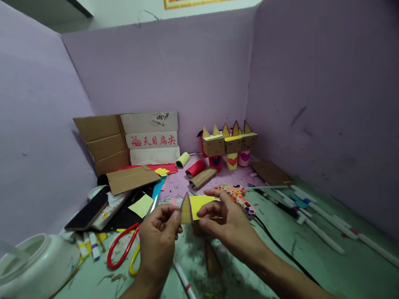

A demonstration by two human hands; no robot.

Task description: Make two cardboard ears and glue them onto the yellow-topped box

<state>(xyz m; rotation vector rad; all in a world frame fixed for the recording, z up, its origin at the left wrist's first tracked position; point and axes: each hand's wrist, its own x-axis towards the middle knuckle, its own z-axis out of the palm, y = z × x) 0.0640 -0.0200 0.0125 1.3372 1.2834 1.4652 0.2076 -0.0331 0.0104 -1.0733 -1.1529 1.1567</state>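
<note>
Between the thumb and fingers of my left hand (160, 231) stands a pointed cardboard ear (185, 209), pale yellow with a dark edge. Just right of it sits a small cardboard box (198, 229) with yellow paper (200, 202) on top. My right hand (224, 220) is over the box's right side, fingers bent but apart; whether its fingertips touch the box is unclear. A second cardboard ear (212, 259) lies on the table below the box. Beside my left hand are scissors (122, 248) with red and yellow handles, partly hidden by it.
Behind my right hand lies a flower-patterned glue gun (234, 192) with a black cord (280, 246). Finished box-headed figures (231, 145) stand at the back. Paper-covered tubes (195, 168), folded cardboard (151, 139), a marker (187, 283), white sticks (321, 232) and a white pot (34, 268) lie around.
</note>
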